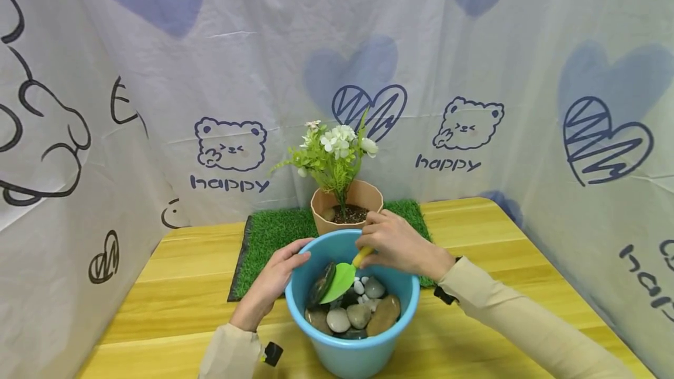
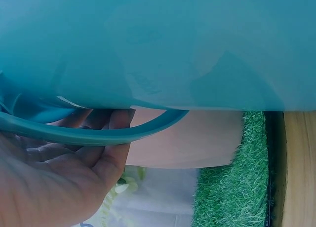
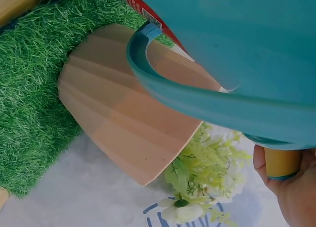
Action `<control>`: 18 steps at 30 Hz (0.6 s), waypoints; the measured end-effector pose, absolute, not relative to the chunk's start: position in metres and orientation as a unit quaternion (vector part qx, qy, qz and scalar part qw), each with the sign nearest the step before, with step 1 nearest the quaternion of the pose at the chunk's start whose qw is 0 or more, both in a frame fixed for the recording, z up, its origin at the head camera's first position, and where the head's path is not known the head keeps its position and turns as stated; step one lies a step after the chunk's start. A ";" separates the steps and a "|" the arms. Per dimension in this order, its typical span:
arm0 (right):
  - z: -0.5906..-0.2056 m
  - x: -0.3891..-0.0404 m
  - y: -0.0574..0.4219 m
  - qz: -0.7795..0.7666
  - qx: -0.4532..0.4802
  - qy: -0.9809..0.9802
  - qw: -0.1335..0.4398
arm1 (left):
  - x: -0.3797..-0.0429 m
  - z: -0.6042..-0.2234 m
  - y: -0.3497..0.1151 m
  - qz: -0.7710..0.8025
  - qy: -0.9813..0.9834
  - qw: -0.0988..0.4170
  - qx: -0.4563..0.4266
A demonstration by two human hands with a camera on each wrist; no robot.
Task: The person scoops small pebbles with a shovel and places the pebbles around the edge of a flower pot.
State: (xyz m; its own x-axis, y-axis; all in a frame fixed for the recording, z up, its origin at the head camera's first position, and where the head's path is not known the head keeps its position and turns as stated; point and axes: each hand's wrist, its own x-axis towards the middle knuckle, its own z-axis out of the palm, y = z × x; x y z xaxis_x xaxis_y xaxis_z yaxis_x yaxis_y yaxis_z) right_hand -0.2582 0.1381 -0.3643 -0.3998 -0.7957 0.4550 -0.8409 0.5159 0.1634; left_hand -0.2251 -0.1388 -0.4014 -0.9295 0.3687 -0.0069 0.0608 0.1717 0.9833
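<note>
A light blue plastic bucket (image 1: 358, 358) stands at the front of the table with stones (image 1: 359, 316) inside, grey, brown and white. My left hand (image 1: 276, 274) holds the bucket's left side at the rim. In the left wrist view its fingers curl through the blue handle (image 2: 148, 132). Over the far right rim, my right hand (image 1: 395, 244) grips the yellow handle (image 3: 282, 163) of a small trowel. The trowel's green blade (image 1: 339, 282) points down into the bucket, against a large dark stone (image 1: 321, 286) at the inner left wall.
Behind the bucket, a beige flowerpot (image 1: 321, 209) with white flowers (image 1: 339, 140) and dark soil stands on a green turf mat (image 1: 279, 233). The mat lies on a wooden table (image 1: 174, 274). A printed curtain (image 1: 295, 28) surrounds the table's back and sides.
</note>
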 end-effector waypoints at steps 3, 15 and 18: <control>-0.365 -0.258 0.139 0.058 0.488 -0.834 0.251 | -0.225 -0.402 -0.138 0.627 0.756 0.121 0.141; -0.367 -0.260 0.142 0.095 0.478 -0.835 0.255 | -0.227 -0.403 -0.139 0.622 0.760 0.117 0.148; -0.366 -0.260 0.143 0.108 0.474 -0.835 0.258 | -0.227 -0.403 -0.139 0.621 0.762 0.115 0.147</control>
